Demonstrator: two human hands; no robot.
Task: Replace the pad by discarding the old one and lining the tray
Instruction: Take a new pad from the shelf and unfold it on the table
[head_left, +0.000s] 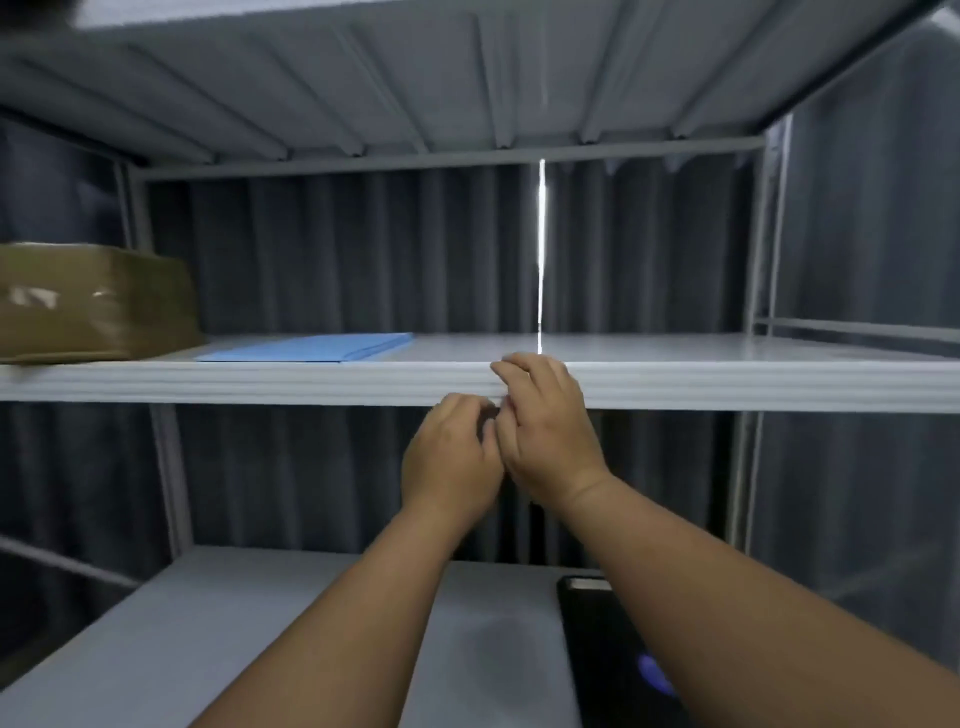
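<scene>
- Grey metal shelving (675, 384) fills the view, backed by dark pleated curtains (363, 249) with one thin bright slit of light between them.
- On the middle shelf lies a flat blue folded pad (311, 348), near the front edge and left of centre. It is probably the fresh liner, kept flat and within reach so it can be slid off in one pull.
- At the far left of the same shelf sits a brown taped parcel (88, 301), just beside the pad and not touching it as far as can be seen.
- The left hand (449, 457) and the right hand (548, 431) are raised together in front of the shelf lip, right of the pad and well apart from it.
- The two hands touch, with fingers curled inward. Neither visibly grips anything; if something small is pinched between them, it is hidden.
- The right hand's fingertips overlap the front edge of the shelf, though whether they rest on it cannot be told.
- On the lower shelf, partly under the right forearm, lies a dark flat object (602, 649) with a blue mark; it may be the tray or a device, too unclear to say.
- No old pad and no bin are in view, so how far the discarding has got cannot be judged.
- The likely next move is a reach leftward for the blue pad, which should lift easily, being thin and limp.
</scene>
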